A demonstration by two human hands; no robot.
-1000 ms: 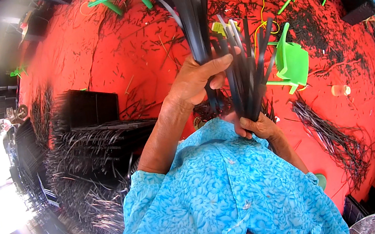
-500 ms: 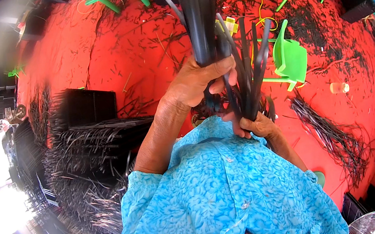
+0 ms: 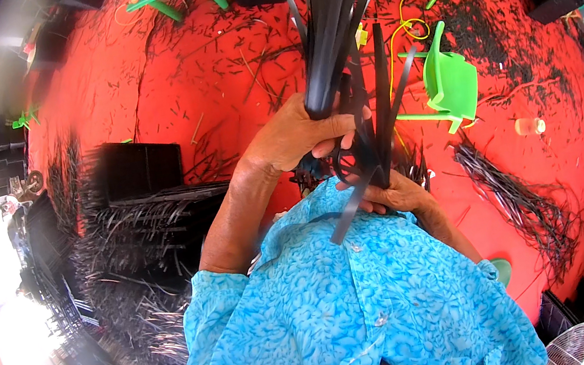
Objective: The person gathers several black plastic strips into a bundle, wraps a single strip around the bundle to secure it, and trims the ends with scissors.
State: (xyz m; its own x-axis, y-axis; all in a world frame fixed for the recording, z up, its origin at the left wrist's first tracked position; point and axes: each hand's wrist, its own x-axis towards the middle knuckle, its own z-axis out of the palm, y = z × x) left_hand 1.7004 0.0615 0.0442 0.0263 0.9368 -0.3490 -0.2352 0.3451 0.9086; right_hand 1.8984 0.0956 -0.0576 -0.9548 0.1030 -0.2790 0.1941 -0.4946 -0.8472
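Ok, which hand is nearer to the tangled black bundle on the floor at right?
Right. In the picture, the right hand, holding black strips, is left of the tangled black bundle; the left hand, gripping another bunch, is farther left and higher.

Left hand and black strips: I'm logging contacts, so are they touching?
Touching. The head view shows the left hand closed around a bundle of black strips, which fan out above its thumb.

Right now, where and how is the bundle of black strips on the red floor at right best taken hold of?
Probably grip the floor bundle around its upper, narrower part, coming from above, across its length: it lies gathered there, while the lower end spreads into loose loops.
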